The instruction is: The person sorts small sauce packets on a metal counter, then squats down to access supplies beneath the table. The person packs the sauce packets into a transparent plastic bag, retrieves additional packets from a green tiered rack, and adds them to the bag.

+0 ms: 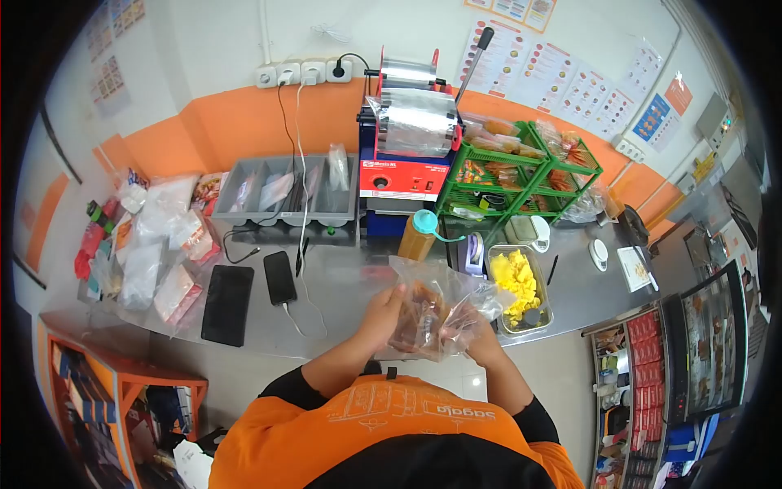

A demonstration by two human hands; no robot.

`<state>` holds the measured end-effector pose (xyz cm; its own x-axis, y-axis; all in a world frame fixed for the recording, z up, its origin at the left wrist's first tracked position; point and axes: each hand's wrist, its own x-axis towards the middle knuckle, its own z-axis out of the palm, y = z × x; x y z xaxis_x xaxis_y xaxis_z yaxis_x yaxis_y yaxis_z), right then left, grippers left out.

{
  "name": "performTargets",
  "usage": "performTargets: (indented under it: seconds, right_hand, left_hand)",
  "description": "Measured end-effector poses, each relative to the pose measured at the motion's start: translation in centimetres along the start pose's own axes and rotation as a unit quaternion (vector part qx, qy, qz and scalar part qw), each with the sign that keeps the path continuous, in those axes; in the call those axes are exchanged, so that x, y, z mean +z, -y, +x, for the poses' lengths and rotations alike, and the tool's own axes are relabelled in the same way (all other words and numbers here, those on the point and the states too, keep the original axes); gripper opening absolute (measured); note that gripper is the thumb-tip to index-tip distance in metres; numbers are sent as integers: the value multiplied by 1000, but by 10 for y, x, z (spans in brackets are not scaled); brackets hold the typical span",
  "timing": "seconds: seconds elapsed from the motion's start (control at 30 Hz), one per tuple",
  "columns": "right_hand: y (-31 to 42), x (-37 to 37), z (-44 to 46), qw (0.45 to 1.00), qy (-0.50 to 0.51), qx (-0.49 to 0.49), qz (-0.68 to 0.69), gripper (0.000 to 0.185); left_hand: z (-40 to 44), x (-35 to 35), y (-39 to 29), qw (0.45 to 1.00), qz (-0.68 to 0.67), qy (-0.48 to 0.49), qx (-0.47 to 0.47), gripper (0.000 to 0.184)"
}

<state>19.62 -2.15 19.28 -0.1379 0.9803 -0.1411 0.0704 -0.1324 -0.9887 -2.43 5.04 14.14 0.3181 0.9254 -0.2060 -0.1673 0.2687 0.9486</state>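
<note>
A clear plastic bag (423, 326) with something reddish-brown inside is held up in front of my body, at the front edge of the metal counter. My left hand (384, 314) is closed on the bag's left side. On the other side, my right hand (482, 338) grips the bag, its fingers partly hidden by crinkled plastic. What exactly the bag contains is too blurred to name. Just right of the bag stands a clear container (518, 326) of yellow pieces. Behind it is a bottle (414, 238) of brown liquid with a turquoise cap.
A red sealing machine (403, 179) with a lever stands at the back. Beside it are green racks (497, 183) of packets and a purple tape dispenser (471, 254). A grey divided tray (285, 216), tablet (226, 303), cabled phone (279, 277) and plastic bags (155, 220) occupy the left.
</note>
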Motion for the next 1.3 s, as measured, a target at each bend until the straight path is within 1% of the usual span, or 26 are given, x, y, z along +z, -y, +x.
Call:
performTargets:
  seconds: [0.07,0.1,0.13,0.2,0.23,0.3,0.37,0.4,0.47,0.5,0.53,0.57,0.6,0.63,0.7,0.73,0.8,0.83,0.9,0.93,1.0,1.03,1.1,1.2,1.23,1.3]
  right_hand:
    - [-24,-8,18,995,72,52,52,64]
    - [-22,-1,23,993,94,31,70,71]
    - [-16,12,29,989,115,10,89,77]
    - [-11,30,32,986,137,19,88,88]
    - [-10,36,33,987,139,47,67,94]
    - [-16,41,38,989,130,59,46,97]
    - [-31,42,47,993,107,30,48,92]
    - [-34,40,54,986,108,73,104,88]
    - [-35,31,72,958,111,162,207,81]
    - [-33,25,77,944,113,184,248,76]
    - [-32,19,82,928,113,206,288,72]
    - [-31,13,87,911,113,228,326,68]
    - [-35,10,93,916,114,200,329,63]
    - [-36,4,98,921,134,197,309,65]
    - [-36,-6,105,927,175,194,269,69]
    - [-37,-9,108,927,211,192,242,72]
    - [-36,-13,113,923,281,182,190,78]
    - [-34,-13,115,925,287,162,187,81]
    - [-30,-9,115,930,294,124,183,87]
    - [-35,-11,117,922,302,152,188,85]
    - [-48,-14,124,905,317,207,197,83]
    - [-43,-15,122,904,305,211,212,81]
    - [-29,-19,120,902,281,221,242,76]
    - [-37,-34,127,885,322,190,276,71]
    - [-45,-46,131,887,347,199,231,70]
    - [-60,-80,140,884,392,214,137,69]
  left_hand:
    - [9,-6,-5,998,52,-29,4,42]
    - [11,-9,-5,996,81,-44,4,40]
    - [15,-9,-1,996,65,-57,9,38]
    - [19,-4,9,996,37,-84,18,35]
    - [20,-2,11,997,-15,-81,-5,36]
    - [21,1,10,989,-122,-77,-45,36]
    - [20,-1,-10,959,-244,-74,-127,40]
    - [19,-3,-17,935,-305,-74,-164,42]
    - [34,-27,14,903,-380,-47,-196,47]
    - [38,-39,23,884,-417,-32,-209,50]
    - [24,-37,-7,915,-363,-27,-172,53]
    - [15,-38,-12,967,-222,-8,-127,51]
    - [5,-37,-11,994,-73,9,-82,50]
    - [-2,-35,-11,996,78,25,-41,49]
    - [-9,-26,-11,995,70,15,-67,42]
    - [-12,-22,-10,995,66,10,-79,38]
    - [-13,-9,-5,993,89,-52,-64,32]
    - [-13,-3,-4,990,101,-82,-57,29]
    - [-16,10,-13,984,113,-112,-76,23]
    - [-17,16,-16,981,119,-126,-85,21]
    - [-17,13,-3,987,88,-115,-75,17]
    - [-18,9,2,989,73,-109,-70,17]
    - [-23,4,6,985,76,-141,-57,19]
    - [-30,-9,16,980,54,-190,-34,22]
    - [-31,-14,20,977,43,-205,-24,23]
    - [-33,-22,29,972,77,-221,-32,22]
